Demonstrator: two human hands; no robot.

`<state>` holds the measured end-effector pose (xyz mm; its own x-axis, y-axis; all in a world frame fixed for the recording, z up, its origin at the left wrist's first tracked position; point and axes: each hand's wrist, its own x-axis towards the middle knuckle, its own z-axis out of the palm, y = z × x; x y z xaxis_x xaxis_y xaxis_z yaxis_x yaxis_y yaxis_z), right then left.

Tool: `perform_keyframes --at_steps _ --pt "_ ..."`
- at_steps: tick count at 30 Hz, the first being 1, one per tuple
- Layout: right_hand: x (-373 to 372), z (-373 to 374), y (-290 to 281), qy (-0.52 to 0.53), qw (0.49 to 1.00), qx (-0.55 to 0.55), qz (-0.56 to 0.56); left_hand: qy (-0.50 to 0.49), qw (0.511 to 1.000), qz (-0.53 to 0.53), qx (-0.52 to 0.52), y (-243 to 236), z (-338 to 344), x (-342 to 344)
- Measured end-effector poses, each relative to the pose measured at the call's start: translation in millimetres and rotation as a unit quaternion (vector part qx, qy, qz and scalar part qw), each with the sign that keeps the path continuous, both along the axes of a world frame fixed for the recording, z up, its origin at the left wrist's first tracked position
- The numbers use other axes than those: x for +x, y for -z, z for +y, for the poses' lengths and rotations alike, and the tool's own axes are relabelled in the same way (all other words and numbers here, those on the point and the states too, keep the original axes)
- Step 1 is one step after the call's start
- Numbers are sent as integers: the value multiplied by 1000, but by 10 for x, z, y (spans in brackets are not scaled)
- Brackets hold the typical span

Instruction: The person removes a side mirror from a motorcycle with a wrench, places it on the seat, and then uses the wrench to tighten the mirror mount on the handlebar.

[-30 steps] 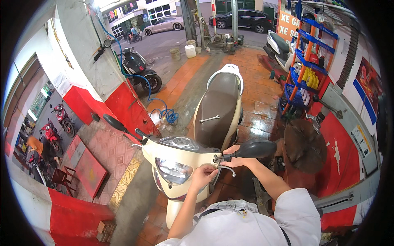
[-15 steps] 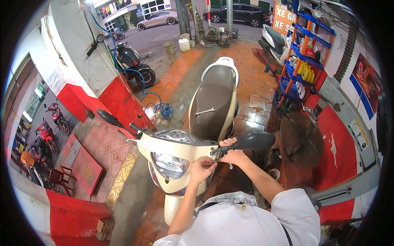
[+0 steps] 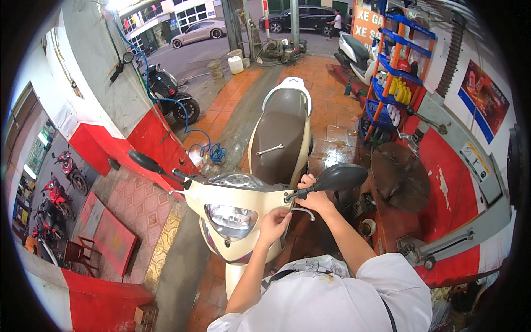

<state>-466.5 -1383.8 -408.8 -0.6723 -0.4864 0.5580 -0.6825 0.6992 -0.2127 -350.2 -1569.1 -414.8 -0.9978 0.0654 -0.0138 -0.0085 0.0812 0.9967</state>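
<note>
A cream scooter (image 3: 193, 196) stands before me, its headlight (image 3: 229, 220) towards me. My right hand (image 3: 314, 195) is closed round the handlebar end, partly hidden behind the stem of the black mirror (image 3: 336, 178). Just below, the silver brake lever (image 3: 310, 211) sticks out, free of the right fingers. My left hand (image 3: 273, 226) is pinched at the lever's inner end beside the front cover; whatever lies between its fingertips is too small to make out. On the brown seat (image 3: 281, 124) rests an open-ended wrench (image 3: 270, 149).
To the right are a round brown metal disc (image 3: 399, 177), a grey machine arm (image 3: 470, 243) and a blue-and-orange shelf rack (image 3: 398, 72) with bottles. A blue hose (image 3: 213, 152) coils by the red-and-white pillar (image 3: 160, 138). Another mirror (image 3: 145, 161) juts out left.
My right hand has shifted slightly up the bar, and more of the brake lever shows. The left hand stays by its inner end. The whole view has shifted a little; a pedestrian appears on the street.
</note>
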Motion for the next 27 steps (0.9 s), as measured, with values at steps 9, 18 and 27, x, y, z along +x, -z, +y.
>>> perform_keyframes --at_steps 9,18,27 --pt "-93 205 -26 16 999 -21 -30 43 956 -127 260 186 658 -169" --pt "-95 446 -87 -59 991 -12 -123 -55 919 -88 381 381 1108 -593" --pt "-473 990 352 -101 981 -27 -161 -221 797 -15 562 467 1678 -1042"
